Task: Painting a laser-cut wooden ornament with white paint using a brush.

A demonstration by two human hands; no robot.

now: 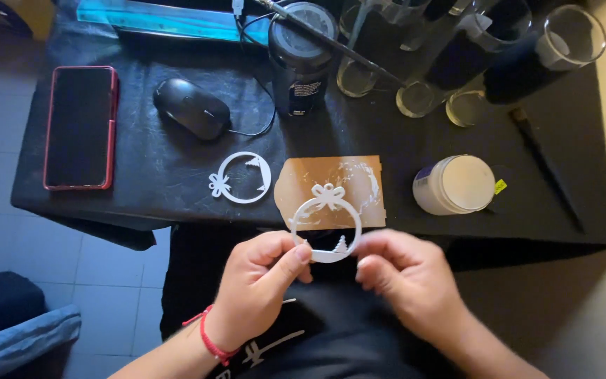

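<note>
Pinching the white ring ornament point(326, 223) at its lower rim, left hand point(261, 277) and right hand point(394, 274) held it above the bench point(149, 175), likely for inspection; 1 matching ornament point(242, 177) lay flat nearby.

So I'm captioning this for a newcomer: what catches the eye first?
Both hands, left hand and right hand, pinch a white ring ornament with bow and tiny tree, low at centre. A matching white ring lies on the black table, beside a red-cased phone at far left.

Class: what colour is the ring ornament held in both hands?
White ring ornament, clearest in the head view.
</note>
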